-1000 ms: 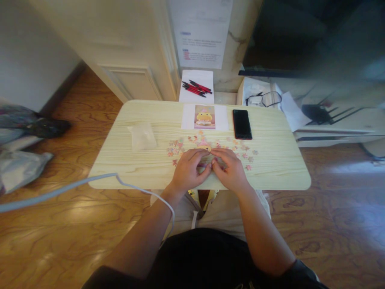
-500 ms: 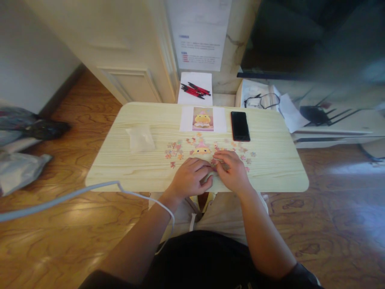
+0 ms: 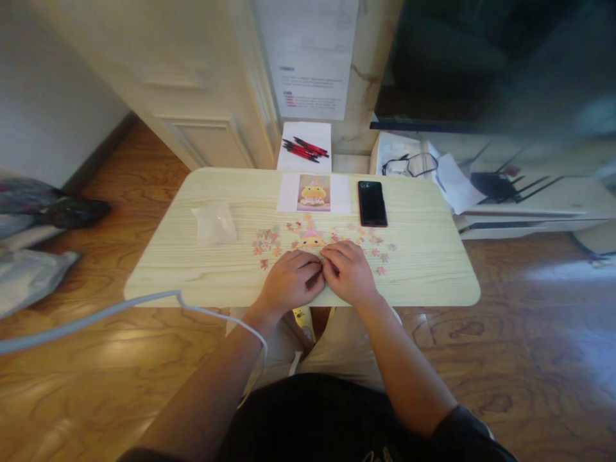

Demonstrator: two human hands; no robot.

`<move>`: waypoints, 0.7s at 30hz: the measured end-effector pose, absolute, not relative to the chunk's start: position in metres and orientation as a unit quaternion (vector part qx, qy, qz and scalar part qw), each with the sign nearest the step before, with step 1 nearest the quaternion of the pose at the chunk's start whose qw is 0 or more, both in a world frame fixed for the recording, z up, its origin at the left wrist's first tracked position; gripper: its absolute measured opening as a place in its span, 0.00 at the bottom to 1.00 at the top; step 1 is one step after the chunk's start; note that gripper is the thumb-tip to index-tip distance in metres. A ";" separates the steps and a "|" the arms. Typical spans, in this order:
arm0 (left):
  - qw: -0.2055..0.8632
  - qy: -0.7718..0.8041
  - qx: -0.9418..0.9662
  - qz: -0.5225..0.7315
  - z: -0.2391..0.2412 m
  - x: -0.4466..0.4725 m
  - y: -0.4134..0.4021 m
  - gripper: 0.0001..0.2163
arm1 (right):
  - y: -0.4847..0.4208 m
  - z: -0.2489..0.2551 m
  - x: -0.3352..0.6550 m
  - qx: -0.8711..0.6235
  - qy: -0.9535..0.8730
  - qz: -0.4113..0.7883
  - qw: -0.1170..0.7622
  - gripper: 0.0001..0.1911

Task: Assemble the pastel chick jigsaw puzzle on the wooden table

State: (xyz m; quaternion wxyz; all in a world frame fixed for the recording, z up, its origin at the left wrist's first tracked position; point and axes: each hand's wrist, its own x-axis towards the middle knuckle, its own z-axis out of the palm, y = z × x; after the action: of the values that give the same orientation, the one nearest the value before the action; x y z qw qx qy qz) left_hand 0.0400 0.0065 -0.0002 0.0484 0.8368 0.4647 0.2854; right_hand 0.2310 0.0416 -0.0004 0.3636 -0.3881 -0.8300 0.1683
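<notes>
On the pale wood-grain table point(image 3: 192, 263) lies a partly joined jigsaw puzzle point(image 3: 311, 241) showing the top of a yellow character with a pink hat. My left hand point(image 3: 294, 277) rests just below it with curled fingers. My right hand point(image 3: 349, 269) meets it at the fingertips, its fingers bent and pressed together. Whatever the fingers hold is hidden between the hands. Loose puzzle pieces point(image 3: 268, 244) lie to the left, with more pieces point(image 3: 381, 253) to the right. Behind the puzzle is a printed reference picture point(image 3: 314, 193) of the same character.
A black phone point(image 3: 372, 204) lies right of the picture, and a clear plastic bag point(image 3: 215, 223) at the left. Red-and-black pens point(image 3: 305, 149) rest on white paper beyond the table. A pale cable point(image 3: 96, 324) crosses over my left forearm.
My right hand has moved left and closed in against my left hand at the puzzle's lower edge. The whole view has shifted slightly.
</notes>
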 end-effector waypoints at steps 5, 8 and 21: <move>0.037 0.471 0.836 0.279 -0.003 0.041 0.007 0.07 | 0.042 -0.003 0.231 -0.380 -0.837 0.163 0.358 0.11; 0.032 0.468 0.838 0.277 -0.004 0.040 0.008 0.06 | 0.043 -0.005 0.231 -0.383 -0.836 0.164 0.357 0.12; 0.035 0.446 0.842 0.301 -0.005 0.039 0.007 0.06 | 0.043 -0.007 0.234 -0.382 -0.836 0.164 0.358 0.17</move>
State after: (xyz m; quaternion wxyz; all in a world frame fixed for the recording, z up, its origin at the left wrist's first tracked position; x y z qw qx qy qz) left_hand 0.0390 0.0074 -0.0045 0.0351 0.8423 0.4459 0.3009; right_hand 0.2338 0.0426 -0.0068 0.3577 -0.3821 -0.8362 0.1638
